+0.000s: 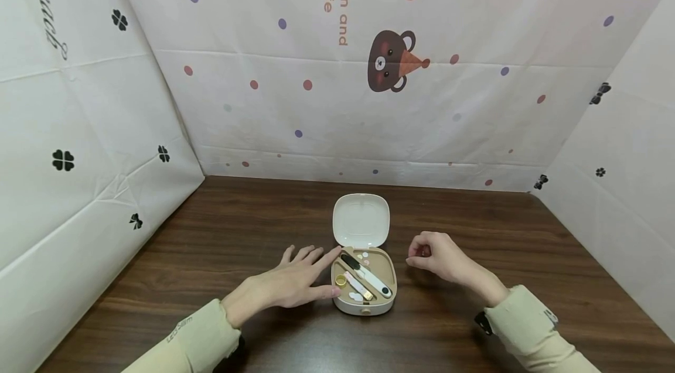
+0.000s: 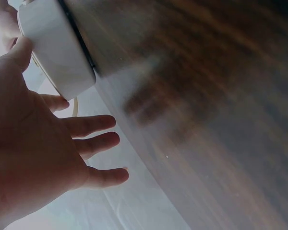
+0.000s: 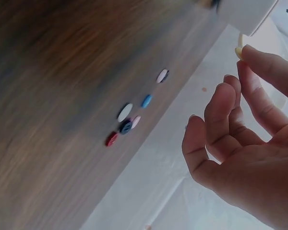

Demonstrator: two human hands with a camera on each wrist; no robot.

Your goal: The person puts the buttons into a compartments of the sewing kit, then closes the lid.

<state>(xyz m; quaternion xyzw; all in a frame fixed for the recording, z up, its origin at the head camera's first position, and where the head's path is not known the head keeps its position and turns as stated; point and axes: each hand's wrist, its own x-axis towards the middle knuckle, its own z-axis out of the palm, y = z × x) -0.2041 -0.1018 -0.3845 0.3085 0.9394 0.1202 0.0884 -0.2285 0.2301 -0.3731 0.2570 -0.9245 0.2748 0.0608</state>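
Observation:
A white sewing box (image 1: 365,307) stands open, its lid (image 1: 361,221) tipped back. In its beige tray lie a white-handled tool (image 1: 375,279) with a black end, a gold ring-shaped thimble (image 1: 341,280), a pale strip with a gold end (image 1: 360,286) and a few white pieces (image 1: 355,297). My left hand (image 1: 290,282) spreads at the box's left side, thumb and index finger touching its edge. To the right of the box, my right hand (image 1: 440,256) pinches a small yellow button (image 3: 238,52) between thumb and index finger, the other fingers loosely bent.
In the right wrist view several loose buttons lie on the brown table: a white one (image 3: 125,112), a blue one (image 3: 146,100), a dark one (image 3: 126,126) and a red one (image 3: 111,139) among them. Patterned white sheets (image 1: 263,115) wall the table at the back and sides.

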